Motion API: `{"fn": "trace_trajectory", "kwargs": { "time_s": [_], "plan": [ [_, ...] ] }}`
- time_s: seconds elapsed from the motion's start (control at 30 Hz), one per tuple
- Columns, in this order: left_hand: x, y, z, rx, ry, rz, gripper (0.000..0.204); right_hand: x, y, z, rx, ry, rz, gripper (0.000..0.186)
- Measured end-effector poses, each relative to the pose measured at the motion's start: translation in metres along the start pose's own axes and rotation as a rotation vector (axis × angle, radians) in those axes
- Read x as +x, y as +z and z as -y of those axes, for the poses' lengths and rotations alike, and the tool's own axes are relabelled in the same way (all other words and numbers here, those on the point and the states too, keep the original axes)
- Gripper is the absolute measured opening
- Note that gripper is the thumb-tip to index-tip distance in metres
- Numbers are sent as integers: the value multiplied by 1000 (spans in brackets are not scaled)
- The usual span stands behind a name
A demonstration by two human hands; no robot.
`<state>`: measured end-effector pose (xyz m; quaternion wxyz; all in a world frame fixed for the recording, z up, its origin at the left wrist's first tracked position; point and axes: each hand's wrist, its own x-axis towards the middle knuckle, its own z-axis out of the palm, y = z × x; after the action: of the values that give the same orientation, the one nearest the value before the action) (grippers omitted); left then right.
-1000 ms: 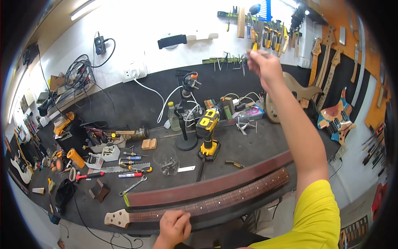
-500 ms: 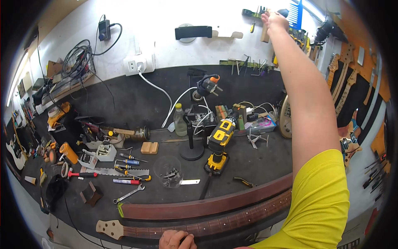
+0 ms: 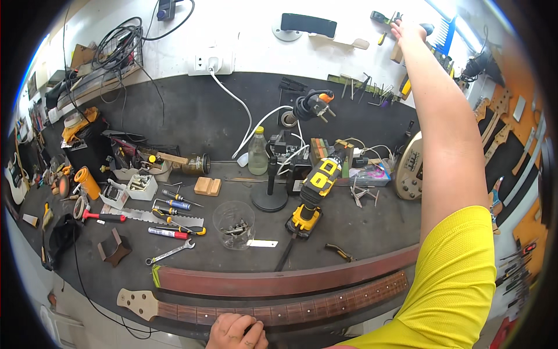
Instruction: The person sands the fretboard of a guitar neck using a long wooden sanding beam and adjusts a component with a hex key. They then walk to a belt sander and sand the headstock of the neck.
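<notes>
A guitar neck with a dark fretted fingerboard and a pale, holed headstock lies along the bench's near edge. My left hand is closed over its near side, knuckles up, fingertips partly hidden. Stretched up to the far right, my right hand is at a wall rack of tools. Its fingers look extended beside a dark green-and-black tool, and I make out nothing held in them. A blue comb-like piece hangs just right of this hand. Behind the neck rests a long reddish-brown beam.
A yellow-black cordless drill stands mid-bench, beside a round-based stand and a clear tub of metal parts. Screwdrivers, a wrench and pliers lie around. A white cable runs down from the wall socket.
The whole view has shifted, so the bench's front items sit lower left and the wall rack further right. My right hand stays up at the rack; my left stays on the neck.
</notes>
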<state>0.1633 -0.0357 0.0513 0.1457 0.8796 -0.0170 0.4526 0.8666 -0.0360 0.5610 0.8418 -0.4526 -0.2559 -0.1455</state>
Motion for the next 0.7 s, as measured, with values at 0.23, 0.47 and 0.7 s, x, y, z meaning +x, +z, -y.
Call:
{"fn": "trace_trajectory", "kwargs": {
  "time_s": [0.23, 0.47, 0.7],
  "plan": [
    [-2, 0, 0, 9, -24, 10, 37, -7, -14, 5, -250, -89, 2, 41],
    [-6, 2, 3, 20, -12, 44, 34, -45, 22, 15, -497, -225, -224, 24],
    [-14, 7, 10, 109, -21, 75, 36, -51, 59, 12, -617, -293, -549, 20]
  ]
}}
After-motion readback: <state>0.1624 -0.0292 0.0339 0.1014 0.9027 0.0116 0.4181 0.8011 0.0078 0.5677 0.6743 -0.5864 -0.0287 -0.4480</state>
